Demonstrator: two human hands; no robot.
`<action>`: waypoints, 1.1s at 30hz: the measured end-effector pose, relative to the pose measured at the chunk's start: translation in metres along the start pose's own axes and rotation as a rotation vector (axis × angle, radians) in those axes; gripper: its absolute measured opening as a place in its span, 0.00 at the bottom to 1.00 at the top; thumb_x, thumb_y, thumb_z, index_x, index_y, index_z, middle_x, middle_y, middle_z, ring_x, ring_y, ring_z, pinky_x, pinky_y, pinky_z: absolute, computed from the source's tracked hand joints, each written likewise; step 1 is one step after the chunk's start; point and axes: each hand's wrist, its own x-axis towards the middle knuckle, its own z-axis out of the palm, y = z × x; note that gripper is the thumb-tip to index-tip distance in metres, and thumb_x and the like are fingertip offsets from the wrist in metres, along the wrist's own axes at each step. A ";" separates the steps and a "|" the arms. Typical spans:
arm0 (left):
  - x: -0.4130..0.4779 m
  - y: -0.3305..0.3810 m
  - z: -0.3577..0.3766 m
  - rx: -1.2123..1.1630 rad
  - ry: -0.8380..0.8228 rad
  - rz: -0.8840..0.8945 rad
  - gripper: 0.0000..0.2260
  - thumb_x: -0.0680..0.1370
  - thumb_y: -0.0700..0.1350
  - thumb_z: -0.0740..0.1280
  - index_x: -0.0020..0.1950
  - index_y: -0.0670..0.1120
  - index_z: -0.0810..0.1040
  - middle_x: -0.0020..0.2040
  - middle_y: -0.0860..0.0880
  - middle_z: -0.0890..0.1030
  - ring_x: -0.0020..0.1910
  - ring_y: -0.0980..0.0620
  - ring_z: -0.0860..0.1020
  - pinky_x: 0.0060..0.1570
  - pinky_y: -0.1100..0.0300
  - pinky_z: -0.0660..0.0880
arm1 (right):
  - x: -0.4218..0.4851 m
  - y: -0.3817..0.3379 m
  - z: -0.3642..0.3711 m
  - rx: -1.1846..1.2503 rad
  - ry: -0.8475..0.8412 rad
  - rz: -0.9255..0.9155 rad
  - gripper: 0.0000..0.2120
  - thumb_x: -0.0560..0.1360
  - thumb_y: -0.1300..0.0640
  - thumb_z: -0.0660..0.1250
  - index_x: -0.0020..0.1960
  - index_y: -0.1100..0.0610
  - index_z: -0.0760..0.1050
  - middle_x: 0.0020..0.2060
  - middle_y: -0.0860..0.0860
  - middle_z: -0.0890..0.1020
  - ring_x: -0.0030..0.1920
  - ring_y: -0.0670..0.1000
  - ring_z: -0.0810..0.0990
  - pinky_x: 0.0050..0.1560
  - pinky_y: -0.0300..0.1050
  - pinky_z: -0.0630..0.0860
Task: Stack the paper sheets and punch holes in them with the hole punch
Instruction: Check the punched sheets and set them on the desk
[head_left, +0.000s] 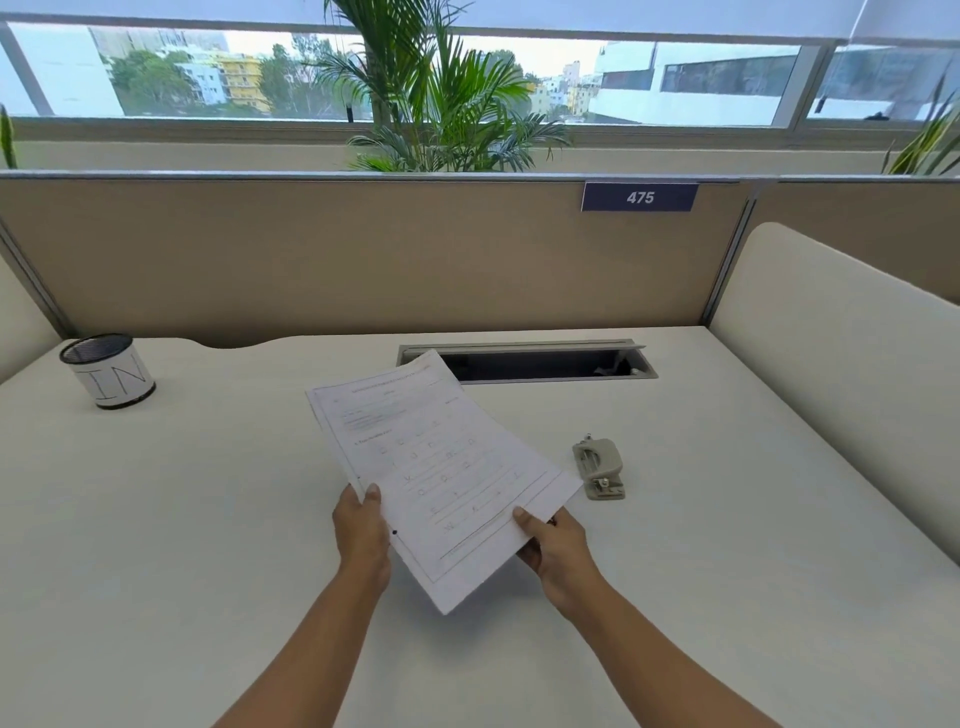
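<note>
Head view: both hands pinch the white printed paper sheets (441, 467), left hand (361, 535) on the left edge, right hand (553, 545) at the near corner, above the cream worktop (208, 519); small grey metal hole punch (600, 467) lies just right.

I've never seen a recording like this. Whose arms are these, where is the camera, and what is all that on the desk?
There is no machine here: these are a person's two bare arms. The single picture comes from a wide-angle camera worn on the person's head, looking forward and down, so you see roughly what they see. The left hand and the right hand each grip an edge of the paper sheets, printed worksheets held at a slant over the white desk. To their right, untouched on the desk, lies a small grey hole punch. At the far left stands a mesh pen cup marked IN, and behind the sheets is an open cable slot. The partition carries a sign reading 475.
</note>
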 end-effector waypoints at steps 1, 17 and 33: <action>0.002 0.000 -0.005 0.011 -0.013 0.011 0.15 0.81 0.39 0.56 0.67 0.40 0.70 0.63 0.40 0.76 0.59 0.42 0.75 0.62 0.50 0.71 | 0.001 -0.002 -0.004 0.002 0.010 0.008 0.16 0.74 0.68 0.64 0.60 0.59 0.72 0.54 0.57 0.80 0.54 0.57 0.79 0.49 0.49 0.79; 0.010 0.021 -0.042 0.105 -0.203 -0.040 0.14 0.81 0.40 0.57 0.65 0.39 0.70 0.62 0.39 0.77 0.54 0.41 0.77 0.55 0.49 0.74 | -0.005 -0.023 -0.010 -0.710 -0.012 -0.009 0.10 0.77 0.61 0.61 0.57 0.59 0.76 0.45 0.54 0.81 0.43 0.51 0.78 0.38 0.40 0.75; -0.007 0.010 -0.056 0.254 -0.161 -0.095 0.18 0.78 0.32 0.58 0.68 0.39 0.70 0.63 0.40 0.76 0.57 0.40 0.76 0.60 0.48 0.73 | -0.024 -0.014 0.001 -0.791 0.177 -0.141 0.15 0.77 0.62 0.61 0.63 0.61 0.74 0.56 0.56 0.81 0.54 0.53 0.78 0.58 0.46 0.73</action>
